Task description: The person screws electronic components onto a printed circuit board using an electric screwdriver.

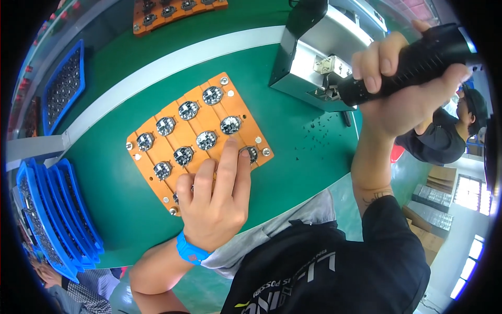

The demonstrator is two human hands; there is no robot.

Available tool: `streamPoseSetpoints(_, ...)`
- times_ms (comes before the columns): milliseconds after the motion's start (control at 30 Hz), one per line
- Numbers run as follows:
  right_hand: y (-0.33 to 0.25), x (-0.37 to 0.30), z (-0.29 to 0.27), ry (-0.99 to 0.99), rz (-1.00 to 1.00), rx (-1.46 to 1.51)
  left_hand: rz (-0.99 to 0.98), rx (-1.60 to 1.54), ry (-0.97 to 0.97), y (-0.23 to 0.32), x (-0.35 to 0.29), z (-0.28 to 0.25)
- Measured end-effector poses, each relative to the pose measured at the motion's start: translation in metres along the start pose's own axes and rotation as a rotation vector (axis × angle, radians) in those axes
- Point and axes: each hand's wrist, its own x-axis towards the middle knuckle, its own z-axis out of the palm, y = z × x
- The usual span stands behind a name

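Observation:
An orange fixture plate (187, 133) lies at a slant on the green table, holding several small round circuit boards (230, 125) in rows. My left hand (214, 204) rests over its near side with fingers stretched out, the fingertips by the boards there. Part of the nearest row is hidden under that hand. At upper right my right hand (392, 102) is closed around a black electric screwdriver (418, 63). The tool lies nearly level, and its tip end reaches a silver box-shaped screw feeder (306, 68); whether it touches a screw I cannot make out.
Small dark bits (316, 136) are scattered beside the feeder. Stacked blue trays (78, 214) stand at the left, with another blue tray (64, 86) behind a pale rail (172, 57). A second orange fixture (180, 11) lies beyond that rail. Another person (444, 133) sits at the right.

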Motion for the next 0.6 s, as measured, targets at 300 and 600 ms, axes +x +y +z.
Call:
streamPoseSetpoints(300, 0.010, -0.043, 0.009, -0.343, -0.011, 0.395, -0.007, -0.057, 0.065, -0.004, -0.002, 0.005)
streamPoseSetpoints(600, 0.034, -0.065, 0.036, -0.354, 0.077, 0.510, -0.038, -0.079, 0.028, -0.008, 0.005, 0.001)
